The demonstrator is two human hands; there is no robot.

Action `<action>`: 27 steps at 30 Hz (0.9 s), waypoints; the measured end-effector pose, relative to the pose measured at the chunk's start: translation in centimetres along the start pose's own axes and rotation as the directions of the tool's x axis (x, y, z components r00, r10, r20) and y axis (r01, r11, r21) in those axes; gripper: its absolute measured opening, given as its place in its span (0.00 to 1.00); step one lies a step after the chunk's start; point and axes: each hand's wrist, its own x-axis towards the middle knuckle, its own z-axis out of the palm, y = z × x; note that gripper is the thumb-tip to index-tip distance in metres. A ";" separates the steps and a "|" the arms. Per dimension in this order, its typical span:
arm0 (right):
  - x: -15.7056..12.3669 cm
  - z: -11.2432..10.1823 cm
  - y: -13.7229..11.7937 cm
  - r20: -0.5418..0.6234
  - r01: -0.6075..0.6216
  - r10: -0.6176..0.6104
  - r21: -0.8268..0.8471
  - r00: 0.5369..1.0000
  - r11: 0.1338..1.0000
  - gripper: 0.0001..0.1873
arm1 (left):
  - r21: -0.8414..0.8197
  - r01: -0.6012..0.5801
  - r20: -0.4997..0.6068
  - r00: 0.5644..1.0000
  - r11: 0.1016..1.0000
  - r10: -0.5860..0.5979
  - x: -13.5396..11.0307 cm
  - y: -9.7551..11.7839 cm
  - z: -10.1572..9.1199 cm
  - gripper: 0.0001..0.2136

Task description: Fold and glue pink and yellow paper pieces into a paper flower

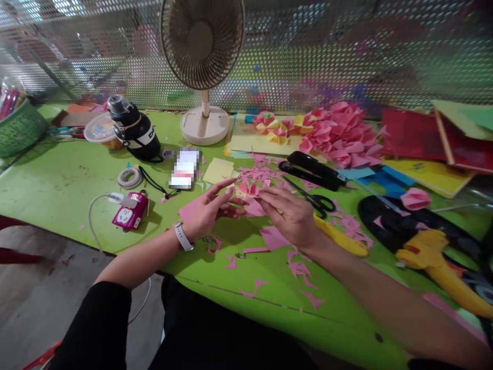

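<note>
Spanning the whole work area: green table (50, 177), bearing everything within reach. Fan (202, 43) stands upright at the back edge, head toward the seat; placement presumably gives airflow without taking up the working patch. Heap of folded pink paper (341, 131) sits back right, probably to keep finished-looking pieces off the cutting litter. Stapler (311, 169) lies in front of it. Left hand (215, 208): fingers spread and loosely curved, palm inward, likely ready to steady. Right hand (290, 208): thumb and fingertips closed in a pinch. Scissors (314, 200) lie just beyond it, handles toward the person, apparently for easy pickup. Small pink paper piece (249, 189) is between the hands, its right edge in that pinch, presumably to spare the raised folds; left-finger contact: cannot tell. Pink scraps (262, 172) surround both hands.
</note>
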 end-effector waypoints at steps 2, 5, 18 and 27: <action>0.0 0.1 0.0 -0.056 -0.006 0.010 0.072 0.998 0.997 0.12 | -0.066 0.030 0.021 0.999 0.997 -0.029 0.0 0.3 0.0 0.21; 0.0 0.3 0.1 -0.086 0.001 0.010 0.127 0.996 0.992 0.15 | -0.162 0.077 0.041 0.997 0.984 -0.071 0.2 0.4 -0.1 0.14; -0.5 0.4 0.5 -0.031 -0.076 0.082 0.153 0.996 0.985 0.12 | -0.213 0.090 0.035 0.996 0.973 -0.084 0.3 0.0 -0.1 0.10; -0.6 0.2 0.5 0.029 -0.124 0.122 0.094 0.992 0.988 0.12 | -0.245 0.126 0.010 0.992 0.961 -0.127 0.4 0.1 -0.2 0.10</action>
